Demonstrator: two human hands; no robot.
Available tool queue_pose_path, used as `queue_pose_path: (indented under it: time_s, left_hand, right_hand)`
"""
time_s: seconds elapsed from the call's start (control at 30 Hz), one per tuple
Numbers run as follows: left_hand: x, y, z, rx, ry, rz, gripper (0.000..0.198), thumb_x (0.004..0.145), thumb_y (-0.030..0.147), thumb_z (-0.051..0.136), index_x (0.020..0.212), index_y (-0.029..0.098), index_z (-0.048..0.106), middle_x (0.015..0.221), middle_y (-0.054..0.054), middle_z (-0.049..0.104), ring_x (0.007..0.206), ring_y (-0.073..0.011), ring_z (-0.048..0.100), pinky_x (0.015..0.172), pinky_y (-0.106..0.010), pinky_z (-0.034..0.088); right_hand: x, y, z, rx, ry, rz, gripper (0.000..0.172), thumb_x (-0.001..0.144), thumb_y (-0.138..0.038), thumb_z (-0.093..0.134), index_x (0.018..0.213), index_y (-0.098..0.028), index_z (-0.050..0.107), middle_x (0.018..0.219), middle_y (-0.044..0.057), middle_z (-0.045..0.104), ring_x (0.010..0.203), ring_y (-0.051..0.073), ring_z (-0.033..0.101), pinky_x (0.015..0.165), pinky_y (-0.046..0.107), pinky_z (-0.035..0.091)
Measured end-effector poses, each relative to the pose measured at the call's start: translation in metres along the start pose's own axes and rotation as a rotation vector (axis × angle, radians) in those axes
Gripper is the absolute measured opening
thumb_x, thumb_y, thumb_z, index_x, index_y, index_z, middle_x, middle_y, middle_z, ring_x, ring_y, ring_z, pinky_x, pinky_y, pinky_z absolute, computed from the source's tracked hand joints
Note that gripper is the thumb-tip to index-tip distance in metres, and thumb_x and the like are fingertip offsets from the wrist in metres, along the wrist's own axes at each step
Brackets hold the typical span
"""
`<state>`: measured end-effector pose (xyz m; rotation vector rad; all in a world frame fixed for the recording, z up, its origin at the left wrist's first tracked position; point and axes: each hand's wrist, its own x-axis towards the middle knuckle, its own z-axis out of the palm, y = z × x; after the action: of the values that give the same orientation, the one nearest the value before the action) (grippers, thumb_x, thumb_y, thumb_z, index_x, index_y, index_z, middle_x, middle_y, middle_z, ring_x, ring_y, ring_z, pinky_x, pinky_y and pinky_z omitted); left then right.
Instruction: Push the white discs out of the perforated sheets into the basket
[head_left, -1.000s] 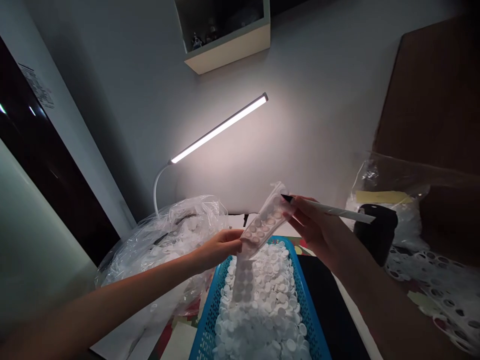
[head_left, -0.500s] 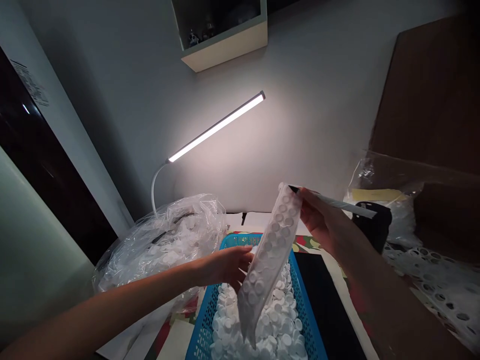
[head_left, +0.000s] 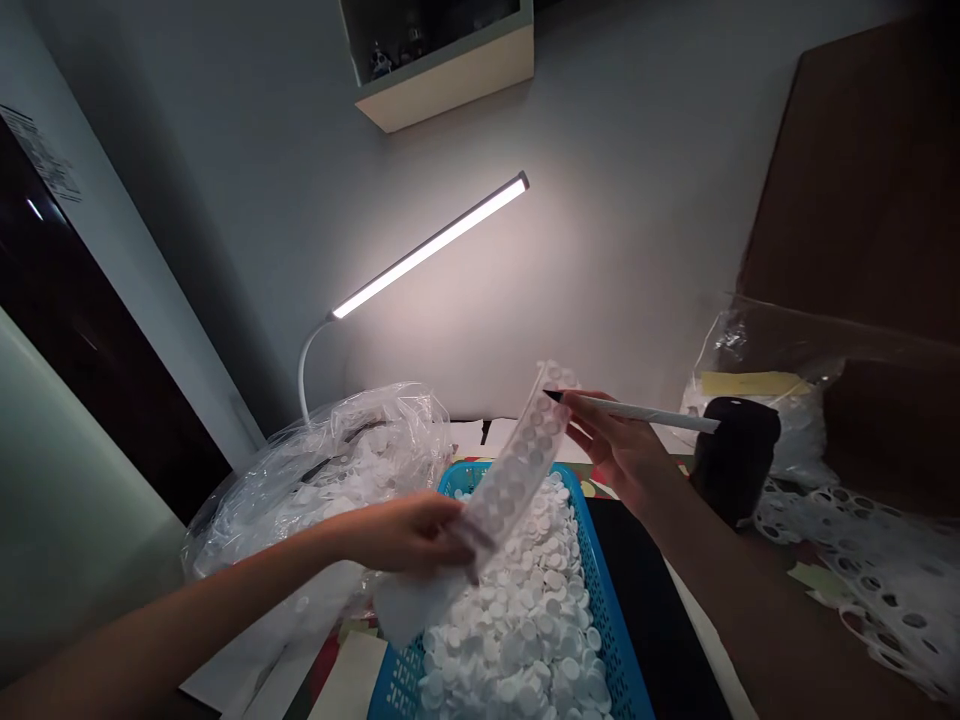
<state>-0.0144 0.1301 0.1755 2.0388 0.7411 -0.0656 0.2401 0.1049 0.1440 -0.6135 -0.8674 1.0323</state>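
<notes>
At the far left, a clear plastic bag (head_left: 337, 470) bulges with white discs, and behind it a white desk lamp (head_left: 431, 245) glows against the wall. The left hand (head_left: 409, 535) reaches in from the lower left, its fingers closed in a narrow pinch on the lower part of a long strip (head_left: 517, 460) dotted with rows of white discs. The strip slants up over the back edge of a blue plastic basket (head_left: 457, 478), and a pale end of it (head_left: 412, 600) hangs down past the hand, over the basket's left corner. The basket is heaped with loose white discs (head_left: 517, 610). The right hand (head_left: 619, 450) grips a white pen (head_left: 637, 412) in a narrow hold, its black tip just at the strip's upper end. Farther right stand a black object (head_left: 735, 460) and a second plastic bag (head_left: 750, 400), with a white sheet punched full of holes (head_left: 877, 570) lying on the tabletop's right side.
</notes>
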Motion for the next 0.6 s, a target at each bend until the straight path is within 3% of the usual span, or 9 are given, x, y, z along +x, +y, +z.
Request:
queue_pose_path:
  time_s: [0.13, 0.23, 0.3, 0.37, 0.43, 0.5, 0.53, 0.6]
  left_hand:
    - [-0.016, 0.000, -0.020, 0.236, 0.351, 0.026, 0.028, 0.087, 0.038, 0.054, 0.108, 0.024, 0.065, 0.092, -0.005, 0.067, 0.076, -0.0193, 0.058, 0.061, -0.025, 0.041]
    - [-0.026, -0.003, -0.001, 0.343, 0.531, 0.031, 0.034, 0.088, 0.033, 0.046, 0.118, 0.022, 0.059, 0.109, -0.013, 0.060, 0.077, -0.0233, 0.058, 0.056, -0.028, 0.039]
    - [-0.030, -0.004, 0.029, 0.386, 0.556, 0.048, 0.038, 0.087, 0.034, 0.046, 0.121, 0.022, 0.058, 0.120, -0.016, 0.055, 0.084, -0.0282, 0.059, 0.056, -0.032, 0.040]
    - [-0.030, -0.004, 0.057, 0.499, 0.455, 0.132, 0.043, 0.082, 0.039, 0.052, 0.122, 0.022, 0.057, 0.123, -0.018, 0.055, 0.088, -0.0329, 0.059, 0.060, -0.036, 0.042]
    - [-0.024, -0.001, 0.073, 0.498, 0.343, 0.187, 0.043, 0.074, 0.047, 0.065, 0.112, 0.027, 0.063, 0.108, -0.012, 0.063, 0.079, -0.0285, 0.061, 0.063, -0.036, 0.044]
    - [-0.010, 0.003, 0.069, 0.400, 0.347, 0.232, 0.036, 0.077, 0.051, 0.062, 0.099, 0.023, 0.065, 0.089, -0.009, 0.065, 0.073, -0.0247, 0.060, 0.069, -0.037, 0.044]
    - [-0.001, 0.004, 0.061, 0.279, 0.427, 0.248, 0.034, 0.078, 0.050, 0.062, 0.096, 0.021, 0.064, 0.088, -0.008, 0.064, 0.075, -0.0244, 0.060, 0.073, -0.038, 0.044]
    - [0.020, 0.005, 0.041, 0.176, 0.523, 0.287, 0.039, 0.084, 0.049, 0.057, 0.110, 0.020, 0.056, 0.104, -0.010, 0.062, 0.090, -0.0249, 0.059, 0.079, -0.038, 0.045]
  right_hand:
    - [0.010, 0.003, -0.013, 0.041, 0.026, 0.012, 0.019, 0.062, -0.031, 0.084, 0.073, -0.024, 0.070, 0.061, -0.007, 0.060, 0.057, 0.007, 0.052, 0.051, 0.020, 0.039]
    - [0.017, 0.012, -0.018, 0.086, -0.021, 0.070, 0.020, 0.062, -0.035, 0.083, 0.071, -0.025, 0.068, 0.059, -0.007, 0.059, 0.053, 0.008, 0.052, 0.050, 0.022, 0.040]
    - [0.018, 0.020, -0.018, 0.120, -0.066, 0.118, 0.022, 0.062, -0.039, 0.081, 0.071, -0.025, 0.067, 0.065, -0.005, 0.063, 0.060, 0.011, 0.057, 0.056, 0.025, 0.043]
    - [0.016, 0.029, -0.015, 0.153, -0.125, 0.173, 0.022, 0.064, -0.041, 0.079, 0.072, -0.026, 0.066, 0.070, -0.005, 0.065, 0.067, 0.013, 0.060, 0.063, 0.026, 0.045]
    - [0.010, 0.036, -0.011, 0.175, -0.202, 0.236, 0.021, 0.067, -0.042, 0.076, 0.071, -0.025, 0.065, 0.070, -0.004, 0.065, 0.069, 0.013, 0.060, 0.067, 0.027, 0.045]
    - [0.003, 0.041, -0.008, 0.182, -0.292, 0.301, 0.022, 0.069, -0.042, 0.075, 0.070, -0.024, 0.063, 0.069, -0.004, 0.064, 0.066, 0.013, 0.058, 0.065, 0.027, 0.044]
    - [0.000, 0.042, -0.007, 0.182, -0.338, 0.331, 0.023, 0.069, -0.042, 0.074, 0.069, -0.023, 0.062, 0.067, -0.003, 0.062, 0.063, 0.013, 0.057, 0.063, 0.026, 0.043]
    - [-0.005, 0.043, -0.006, 0.179, -0.418, 0.381, 0.026, 0.069, -0.043, 0.074, 0.067, -0.022, 0.060, 0.065, -0.003, 0.059, 0.060, 0.013, 0.054, 0.060, 0.026, 0.041]
